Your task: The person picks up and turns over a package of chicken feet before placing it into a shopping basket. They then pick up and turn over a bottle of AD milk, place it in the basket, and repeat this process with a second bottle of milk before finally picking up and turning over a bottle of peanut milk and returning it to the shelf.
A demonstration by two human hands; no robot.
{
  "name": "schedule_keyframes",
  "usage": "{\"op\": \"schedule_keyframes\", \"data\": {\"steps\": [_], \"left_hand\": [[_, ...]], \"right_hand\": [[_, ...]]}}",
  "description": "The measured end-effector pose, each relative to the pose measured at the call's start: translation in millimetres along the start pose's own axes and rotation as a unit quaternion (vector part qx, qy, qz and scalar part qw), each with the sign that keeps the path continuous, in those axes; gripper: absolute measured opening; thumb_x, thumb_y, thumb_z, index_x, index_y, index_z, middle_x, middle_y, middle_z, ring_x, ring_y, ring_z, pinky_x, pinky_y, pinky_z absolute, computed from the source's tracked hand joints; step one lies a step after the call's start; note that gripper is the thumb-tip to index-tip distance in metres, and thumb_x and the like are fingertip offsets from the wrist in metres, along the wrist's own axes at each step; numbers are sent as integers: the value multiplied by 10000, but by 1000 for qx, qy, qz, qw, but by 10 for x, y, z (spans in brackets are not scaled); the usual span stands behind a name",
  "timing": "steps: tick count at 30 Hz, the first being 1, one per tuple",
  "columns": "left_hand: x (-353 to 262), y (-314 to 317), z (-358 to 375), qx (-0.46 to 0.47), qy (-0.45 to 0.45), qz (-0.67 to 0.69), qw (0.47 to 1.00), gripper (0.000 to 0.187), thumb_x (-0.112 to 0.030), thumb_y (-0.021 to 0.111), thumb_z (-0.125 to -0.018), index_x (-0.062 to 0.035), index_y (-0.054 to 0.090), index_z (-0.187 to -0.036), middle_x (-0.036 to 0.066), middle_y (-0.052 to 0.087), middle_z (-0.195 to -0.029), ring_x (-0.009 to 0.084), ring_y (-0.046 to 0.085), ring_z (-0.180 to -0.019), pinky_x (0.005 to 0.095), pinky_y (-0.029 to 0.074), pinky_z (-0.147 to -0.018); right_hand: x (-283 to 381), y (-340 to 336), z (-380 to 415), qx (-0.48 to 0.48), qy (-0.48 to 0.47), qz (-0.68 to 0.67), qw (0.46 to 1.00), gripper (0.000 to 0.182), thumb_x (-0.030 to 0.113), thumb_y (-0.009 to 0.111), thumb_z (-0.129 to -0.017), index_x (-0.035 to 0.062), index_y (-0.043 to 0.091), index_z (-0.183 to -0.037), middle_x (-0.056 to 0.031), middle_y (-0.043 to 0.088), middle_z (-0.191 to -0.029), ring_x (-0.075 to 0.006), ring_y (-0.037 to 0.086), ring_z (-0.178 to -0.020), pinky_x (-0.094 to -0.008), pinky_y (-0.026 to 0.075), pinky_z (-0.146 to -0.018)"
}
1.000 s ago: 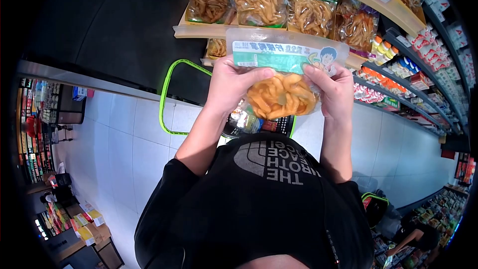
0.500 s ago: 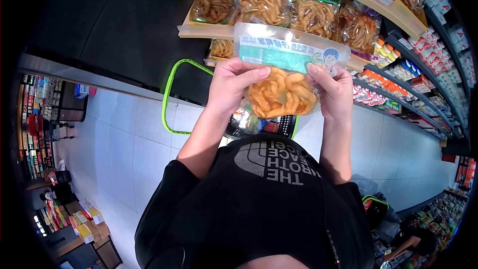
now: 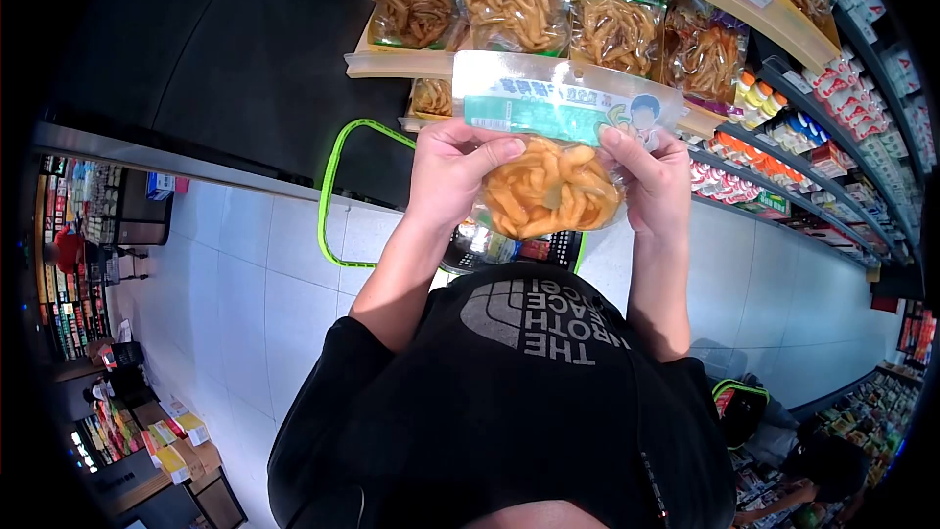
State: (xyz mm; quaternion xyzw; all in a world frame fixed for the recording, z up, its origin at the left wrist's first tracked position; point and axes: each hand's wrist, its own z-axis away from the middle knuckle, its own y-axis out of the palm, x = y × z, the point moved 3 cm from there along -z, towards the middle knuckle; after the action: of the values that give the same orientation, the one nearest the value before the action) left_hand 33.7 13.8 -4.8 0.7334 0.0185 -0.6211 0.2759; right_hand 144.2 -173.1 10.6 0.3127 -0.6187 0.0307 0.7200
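Here's the left hand (image 3: 443, 176) and the right hand (image 3: 662, 176), each clamped on its own side of the pouch (image 3: 553, 198), 2 thumbs (image 3: 501, 150) pressing inward across the front; bent forearms (image 3: 394, 279) angle forward, holding it between shelf (image 3: 401, 65) and shirt (image 3: 480, 411), above the basket (image 3: 564, 249).

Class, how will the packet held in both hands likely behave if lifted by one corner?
The packet will probably flex, as it seems thin clear film. Its contents bunch below the green band, so that end likely hangs heavier. Its shiny surface may feel slippery.
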Motion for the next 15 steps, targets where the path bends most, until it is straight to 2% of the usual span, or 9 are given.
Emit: {"op": "schedule_keyframes", "data": {"steps": [5,8,11,15], "left_hand": [[-12,19,-16,-15,36,-46,998,68,13,746,-777,28,709,-832,112,724,-829,128,660,-726,258,533,-690],[-15,9,-5,-23,9,-85,996,69,10,746,-784,18,731,-851,90,731,-818,100,659,-752,247,527,-725],[31,-13,-17,-40,28,-116,992,68,0,757,-780,17,734,-842,82,729,-789,92,653,-733,241,525,-711],[-62,31,-10,-4,14,-110,994,107,-7,761,-784,23,732,-882,97,734,-848,94,656,-746,238,526,-729]], "right_hand": [[-14,16,-16,0,2,-5,1000,134,53,784,-779,-10,697,-858,-53,692,-778,-94,619,-667,-223,481,-649],[-23,3,-28,-6,2,-3,1000,129,53,783,-780,-8,699,-856,-51,691,-775,-93,616,-664,-222,477,-646],[-23,-17,-41,1,-5,2,1000,123,47,781,-778,-8,700,-853,-50,692,-773,-93,615,-659,-223,477,-643],[53,-28,-31,7,-16,2,1000,105,31,774,-773,-4,704,-843,-54,695,-771,-95,624,-657,-227,485,-636]]}}
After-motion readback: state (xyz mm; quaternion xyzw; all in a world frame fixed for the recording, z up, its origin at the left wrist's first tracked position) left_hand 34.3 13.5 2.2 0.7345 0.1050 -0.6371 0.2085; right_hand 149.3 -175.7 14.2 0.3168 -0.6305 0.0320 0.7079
